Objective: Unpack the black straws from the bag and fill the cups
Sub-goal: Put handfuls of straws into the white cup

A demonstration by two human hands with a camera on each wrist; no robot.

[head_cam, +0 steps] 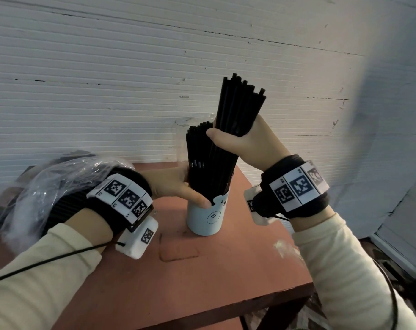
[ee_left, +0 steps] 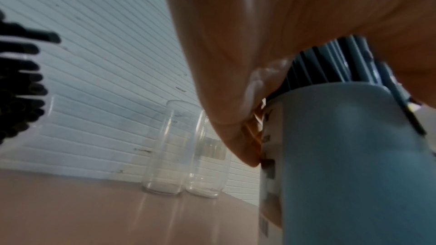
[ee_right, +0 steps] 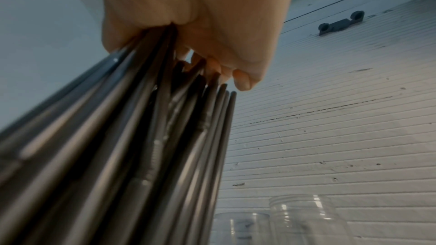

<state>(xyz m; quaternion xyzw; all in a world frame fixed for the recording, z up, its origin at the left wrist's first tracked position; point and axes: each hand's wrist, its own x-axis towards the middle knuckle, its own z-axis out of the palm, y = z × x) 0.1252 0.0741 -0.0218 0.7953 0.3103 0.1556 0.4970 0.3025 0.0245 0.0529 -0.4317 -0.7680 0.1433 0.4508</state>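
Observation:
A pale blue cup (head_cam: 205,215) stands mid-table, packed with upright black straws (head_cam: 199,160). My left hand (head_cam: 178,184) wraps the straws just above the cup's rim, thumb tip on the rim; the left wrist view shows the cup (ee_left: 354,156) close up beneath that hand (ee_left: 235,44). My right hand (head_cam: 240,139) grips a thick bundle of black straws (head_cam: 240,103) whose lower ends reach into the cup. The right wrist view shows this bundle (ee_right: 141,137) under my curled fingers (ee_right: 243,79). The clear plastic bag (head_cam: 59,179) with more straws lies at the left.
Two clear empty jars (ee_left: 165,148) (ee_left: 207,156) stand by the white ribbed wall (head_cam: 107,79) behind the cup; they also show in the right wrist view (ee_right: 306,217). The reddish table (head_cam: 202,270) ends at a front right edge. A dark bracket (ee_right: 339,23) is on the wall.

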